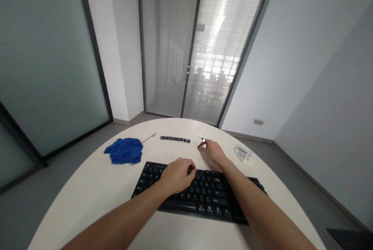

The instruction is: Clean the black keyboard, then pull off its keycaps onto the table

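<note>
Beyond the keyboard (201,189) edge, right hand (213,152)

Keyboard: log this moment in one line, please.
left hand: on keyboard | right hand: holding small tool | keycaps: row beyond keyboard

The keyboard (210,194) is on the table (171,151), under the left hand (177,176). Behind it is a row of keys (175,138). Left of those: the brush (149,138), then the cloth (125,151). Right: the right hand (214,152) with a tool (201,138), then the bag (241,153).
</note>
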A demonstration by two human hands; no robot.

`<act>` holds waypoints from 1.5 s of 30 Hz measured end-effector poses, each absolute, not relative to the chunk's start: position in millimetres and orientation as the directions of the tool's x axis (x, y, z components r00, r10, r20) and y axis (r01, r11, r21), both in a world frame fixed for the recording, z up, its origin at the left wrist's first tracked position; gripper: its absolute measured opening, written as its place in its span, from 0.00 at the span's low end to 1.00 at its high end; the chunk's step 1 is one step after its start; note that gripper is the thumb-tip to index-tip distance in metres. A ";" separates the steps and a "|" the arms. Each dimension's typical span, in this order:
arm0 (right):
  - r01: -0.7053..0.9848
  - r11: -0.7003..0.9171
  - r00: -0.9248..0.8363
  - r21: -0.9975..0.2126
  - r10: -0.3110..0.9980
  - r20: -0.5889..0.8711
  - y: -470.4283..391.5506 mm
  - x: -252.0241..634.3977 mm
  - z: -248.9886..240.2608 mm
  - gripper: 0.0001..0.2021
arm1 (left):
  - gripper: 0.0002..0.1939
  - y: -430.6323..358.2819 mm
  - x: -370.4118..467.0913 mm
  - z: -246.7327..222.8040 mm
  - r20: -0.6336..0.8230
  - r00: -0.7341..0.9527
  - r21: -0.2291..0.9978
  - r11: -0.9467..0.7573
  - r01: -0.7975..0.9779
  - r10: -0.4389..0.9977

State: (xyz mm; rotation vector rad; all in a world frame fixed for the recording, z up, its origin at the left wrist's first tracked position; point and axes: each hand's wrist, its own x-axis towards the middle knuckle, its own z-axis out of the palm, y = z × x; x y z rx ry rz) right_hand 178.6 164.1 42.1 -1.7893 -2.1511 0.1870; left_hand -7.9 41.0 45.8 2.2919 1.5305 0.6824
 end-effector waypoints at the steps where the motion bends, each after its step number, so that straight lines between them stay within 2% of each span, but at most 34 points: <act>1: 0.933 0.187 -0.141 -0.306 0.976 0.169 168.4 175.8 40.2 0.10 | 0.13 41.2 -7.8 45.5 0.217 0.319 0.492 -0.386 0.780 0.922; 8: 0.942 0.149 -0.107 -0.301 0.983 0.152 187.5 155.4 36.6 0.10 | 0.12 42.7 -6.8 42.6 0.209 0.315 0.491 -0.378 0.785 0.926; 29: 0.920 0.228 -0.170 -0.319 0.965 0.201 184.3 141.8 47.3 0.14 | 0.14 41.2 -7.0 46.7 0.196 0.331 0.495 -0.385 0.779 0.923; 34: 0.900 0.258 -0.169 -0.352 0.950 0.264 158.6 164.2 69.0 0.25 | 0.15 39.6 -7.1 48.1 0.222 0.412 0.461 -0.468 0.754 0.883; 38: 0.858 0.266 -0.077 -0.440 0.912 0.402 123.4 188.5 84.3 0.27 | 0.15 38.0 -6.5 49.9 0.227 0.417 0.451 -0.475 0.756 0.880; 45: 0.631 0.372 -0.050 -0.681 0.895 0.443 77.2 207.7 67.4 0.21 | 0.14 36.9 -5.2 51.9 0.216 0.421 0.455 -0.472 0.755 0.881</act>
